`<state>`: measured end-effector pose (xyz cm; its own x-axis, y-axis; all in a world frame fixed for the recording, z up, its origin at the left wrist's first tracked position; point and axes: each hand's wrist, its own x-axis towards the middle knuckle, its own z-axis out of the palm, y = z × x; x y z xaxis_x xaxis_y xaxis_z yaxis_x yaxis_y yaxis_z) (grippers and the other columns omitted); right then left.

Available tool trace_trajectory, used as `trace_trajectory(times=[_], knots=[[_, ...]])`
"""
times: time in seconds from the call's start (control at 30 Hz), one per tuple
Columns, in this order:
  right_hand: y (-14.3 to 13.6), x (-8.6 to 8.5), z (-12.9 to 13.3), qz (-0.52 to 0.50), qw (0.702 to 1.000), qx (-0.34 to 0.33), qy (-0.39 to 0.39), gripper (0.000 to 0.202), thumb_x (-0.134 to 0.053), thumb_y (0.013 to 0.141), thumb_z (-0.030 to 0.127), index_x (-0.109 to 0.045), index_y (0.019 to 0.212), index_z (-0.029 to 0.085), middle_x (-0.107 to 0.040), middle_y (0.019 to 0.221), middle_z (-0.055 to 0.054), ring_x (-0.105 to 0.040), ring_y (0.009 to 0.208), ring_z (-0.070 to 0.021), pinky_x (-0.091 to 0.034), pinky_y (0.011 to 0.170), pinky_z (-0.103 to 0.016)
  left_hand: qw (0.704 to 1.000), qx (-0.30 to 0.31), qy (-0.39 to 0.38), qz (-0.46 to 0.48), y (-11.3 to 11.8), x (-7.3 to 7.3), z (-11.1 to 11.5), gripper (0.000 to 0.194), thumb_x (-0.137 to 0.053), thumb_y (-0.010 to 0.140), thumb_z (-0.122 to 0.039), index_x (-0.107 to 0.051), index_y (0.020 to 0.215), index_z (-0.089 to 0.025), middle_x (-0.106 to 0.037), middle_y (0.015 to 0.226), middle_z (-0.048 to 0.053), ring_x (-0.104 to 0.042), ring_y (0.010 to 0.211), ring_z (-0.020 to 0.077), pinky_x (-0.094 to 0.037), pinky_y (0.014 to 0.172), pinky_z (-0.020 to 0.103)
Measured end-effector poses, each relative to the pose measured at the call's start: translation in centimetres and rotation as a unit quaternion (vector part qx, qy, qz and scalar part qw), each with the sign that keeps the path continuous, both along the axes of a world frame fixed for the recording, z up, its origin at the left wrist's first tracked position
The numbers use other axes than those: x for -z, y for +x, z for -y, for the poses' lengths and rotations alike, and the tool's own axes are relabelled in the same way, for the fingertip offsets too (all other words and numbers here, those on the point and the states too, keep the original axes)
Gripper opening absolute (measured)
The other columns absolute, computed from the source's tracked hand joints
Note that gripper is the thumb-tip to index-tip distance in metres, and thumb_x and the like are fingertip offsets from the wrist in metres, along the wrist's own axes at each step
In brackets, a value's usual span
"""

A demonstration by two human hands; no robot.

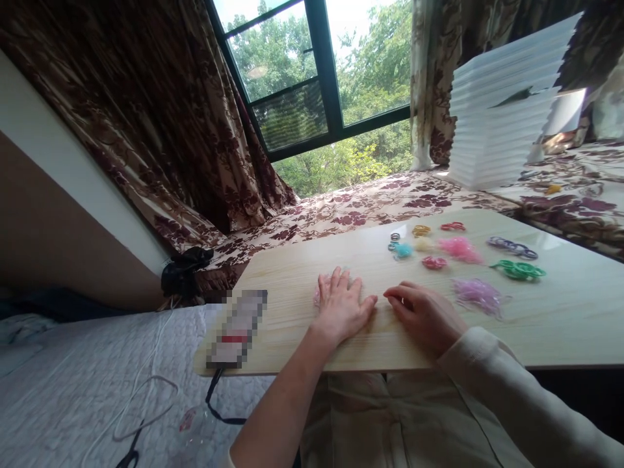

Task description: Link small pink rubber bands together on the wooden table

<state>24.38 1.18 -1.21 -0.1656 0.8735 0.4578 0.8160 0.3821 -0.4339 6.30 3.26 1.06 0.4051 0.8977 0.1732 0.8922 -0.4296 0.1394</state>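
Note:
My left hand (340, 304) lies flat with its fingers spread over a small heap of pale pink elastic bands (317, 294), most of it hidden under the palm. Just to the right, my right hand (425, 316) rests on the wooden tabletop (292, 344) with thumb and index finger pressed together. What these fingers hold, if anything, is too small to make out. Close by on the right is a loose pile of lilac bands (478, 296). Behind it lie pink bands (459, 249), coiled green bands (519, 270) and a red-pink bunch (434, 262).
Farther back are yellow bands (421, 230), red bands (453, 226), turquoise bands (400, 250) and dark blue-and-white bands (513, 247). A blurred-out phone-like device (238, 328) with a black cable sits at the left edge. A white pleated lampshade-like object (502, 123) stands beyond the table.

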Motion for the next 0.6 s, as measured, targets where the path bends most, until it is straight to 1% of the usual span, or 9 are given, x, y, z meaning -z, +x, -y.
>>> trace_trajectory(times=[0.1,0.2,0.3,0.37,0.43,0.53,0.6], knots=[[0.0,0.0,0.0,0.001,1.000,0.003,0.001,0.032,-0.043,0.090,0.032,-0.073,0.087,0.021,-0.071,0.082,-0.005,-0.064,0.066,-0.0164,-0.044,0.061,-0.029,1.000,0.012,0.019,0.006,-1.1,0.3,2.5,0.048,-0.038,0.098,-0.051,-0.057,0.131,-0.022,-0.044,0.153,0.015,-0.027,0.148,0.0336,-0.019,0.119,0.065],[0.0,0.1,0.0,-0.001,1.000,0.004,0.004,0.032,-0.043,0.090,0.032,-0.073,0.087,0.021,-0.071,0.083,-0.005,-0.065,0.065,-0.0167,-0.044,0.061,-0.030,0.999,0.030,0.018,0.014,-2.4,0.3,5.1,0.042,-0.042,0.097,-0.049,-0.059,0.128,-0.026,-0.048,0.149,0.011,-0.028,0.147,0.0318,-0.019,0.119,0.064],[0.0,0.0,-0.1,-0.005,1.000,0.002,0.012,0.031,-0.044,0.090,0.032,-0.073,0.086,0.022,-0.072,0.082,-0.005,-0.064,0.064,-0.0163,-0.044,0.060,-0.030,0.999,0.014,0.029,0.040,-3.8,0.2,6.6,0.042,-0.046,0.097,-0.044,-0.055,0.133,-0.025,-0.050,0.148,0.010,-0.032,0.145,0.0313,-0.022,0.118,0.064],[0.1,0.0,-0.1,-0.009,1.000,-0.005,0.017,0.029,-0.045,0.089,0.032,-0.073,0.085,0.023,-0.072,0.082,-0.005,-0.065,0.064,-0.0161,-0.045,0.060,-0.029,0.997,-0.009,0.045,0.060,-4.8,0.2,6.9,0.044,-0.049,0.096,-0.039,-0.052,0.136,-0.023,-0.051,0.147,0.010,-0.034,0.143,0.0307,-0.023,0.119,0.062],[0.2,0.0,-0.2,-0.010,1.000,-0.010,0.021,0.029,-0.045,0.088,0.032,-0.073,0.085,0.023,-0.073,0.082,-0.005,-0.065,0.064,-0.0164,-0.045,0.060,-0.030,0.995,-0.039,0.056,0.076,-5.7,0.3,6.8,0.041,-0.051,0.095,-0.034,-0.053,0.135,-0.023,-0.055,0.143,0.010,-0.041,0.139,0.0289,-0.024,0.119,0.059],[0.3,0.2,-0.3,-0.004,1.000,-0.008,0.025,0.029,-0.045,0.088,0.033,-0.073,0.086,0.023,-0.073,0.083,-0.005,-0.067,0.067,-0.0173,-0.046,0.060,-0.030,0.992,-0.077,0.051,0.082,-6.8,0.6,6.4,0.030,-0.052,0.094,-0.027,-0.061,0.123,-0.024,-0.064,0.130,0.008,-0.054,0.124,0.0254,-0.028,0.117,0.055],[0.4,0.2,-0.3,-0.001,1.000,-0.006,0.030,0.029,-0.045,0.088,0.033,-0.072,0.086,0.024,-0.074,0.084,-0.004,-0.068,0.068,-0.0174,-0.046,0.059,-0.030,0.993,-0.083,0.044,0.077,-7.1,0.8,5.8,0.024,-0.052,0.093,-0.024,-0.065,0.114,-0.024,-0.067,0.124,0.006,-0.058,0.117,0.0238,-0.032,0.114,0.052]])
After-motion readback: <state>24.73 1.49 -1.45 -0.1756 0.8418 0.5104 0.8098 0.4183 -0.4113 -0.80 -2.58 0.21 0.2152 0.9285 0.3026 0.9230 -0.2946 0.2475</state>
